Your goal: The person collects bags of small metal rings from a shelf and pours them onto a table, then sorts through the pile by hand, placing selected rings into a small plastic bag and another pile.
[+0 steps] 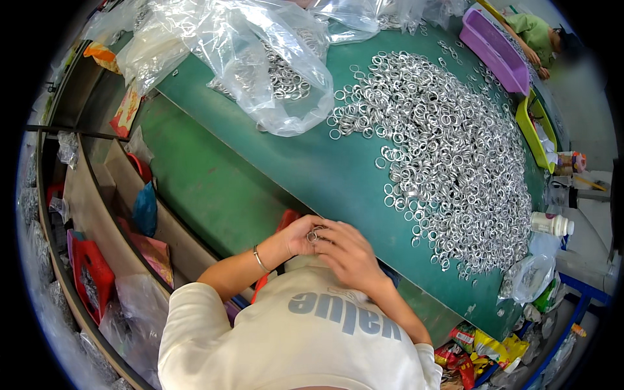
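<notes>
A great heap of silver metal rings (pixel 448 156) spreads over the green tabletop (pixel 279 166). Close to my body, at the table's near edge, my left hand (pixel 301 235) is closed around a few metal rings (pixel 314 234). Over from the right comes my right hand (pixel 351 252), its bent fingers meeting the left hand at these same rings. Its fingertips are partly hidden, so how many rings lie between the hands I cannot tell. A thin bracelet (pixel 260 259) circles my left wrist.
A clear plastic bag (pixel 260 58) with more rings lies at the far left. Purple (pixel 494 52) and yellow-green basins (pixel 536 130) line the far right edge, near another person (pixel 530 39). A white bottle (pixel 552 224) stands right. Wooden shelving (pixel 123 214) stands left.
</notes>
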A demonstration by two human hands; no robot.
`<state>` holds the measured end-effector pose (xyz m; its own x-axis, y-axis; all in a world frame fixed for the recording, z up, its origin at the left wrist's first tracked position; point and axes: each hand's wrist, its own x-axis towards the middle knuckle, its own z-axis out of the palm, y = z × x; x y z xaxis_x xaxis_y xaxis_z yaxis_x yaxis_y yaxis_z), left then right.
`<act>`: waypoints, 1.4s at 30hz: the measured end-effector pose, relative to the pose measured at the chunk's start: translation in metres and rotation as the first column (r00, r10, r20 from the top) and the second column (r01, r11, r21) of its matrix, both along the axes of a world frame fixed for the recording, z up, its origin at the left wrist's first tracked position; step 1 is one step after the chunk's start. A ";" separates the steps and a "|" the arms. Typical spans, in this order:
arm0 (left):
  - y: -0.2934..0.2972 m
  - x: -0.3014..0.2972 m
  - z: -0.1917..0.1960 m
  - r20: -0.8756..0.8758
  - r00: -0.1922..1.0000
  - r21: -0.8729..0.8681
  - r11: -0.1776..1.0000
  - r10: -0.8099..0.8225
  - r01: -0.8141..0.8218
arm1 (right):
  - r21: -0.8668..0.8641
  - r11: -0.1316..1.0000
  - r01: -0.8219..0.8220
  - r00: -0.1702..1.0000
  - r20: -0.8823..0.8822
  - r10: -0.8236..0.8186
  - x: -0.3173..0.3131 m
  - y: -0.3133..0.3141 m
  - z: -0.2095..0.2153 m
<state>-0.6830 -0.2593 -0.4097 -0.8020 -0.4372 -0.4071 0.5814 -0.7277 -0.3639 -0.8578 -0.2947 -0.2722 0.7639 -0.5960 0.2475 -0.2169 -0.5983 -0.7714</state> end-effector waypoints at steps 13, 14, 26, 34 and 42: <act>-0.003 -0.036 0.050 0.067 0.997 -0.149 0.988 -0.035 0.045 | -0.268 0.882 0.388 0.771 -0.429 -0.470 -0.038 0.025 -0.003; -0.004 -0.036 0.050 0.012 0.999 -0.142 0.989 -0.035 0.036 | -0.205 0.913 0.352 0.831 -0.380 -0.406 -0.042 0.031 -0.006; 0.006 -0.049 0.049 0.343 0.932 -0.161 0.970 -0.118 0.182 | -0.413 0.692 0.592 0.572 -0.389 -0.722 -0.061 -0.008 -0.012; 0.001 -0.057 0.062 0.402 0.902 -0.125 0.967 -0.157 0.224 | -0.348 0.670 0.656 0.639 -0.216 -0.738 -0.057 -0.002 -0.006; -0.001 -0.053 0.069 0.430 0.869 -0.117 0.940 -0.244 0.322 | -0.407 0.649 0.643 0.652 -0.154 -0.742 -0.074 -0.016 -0.015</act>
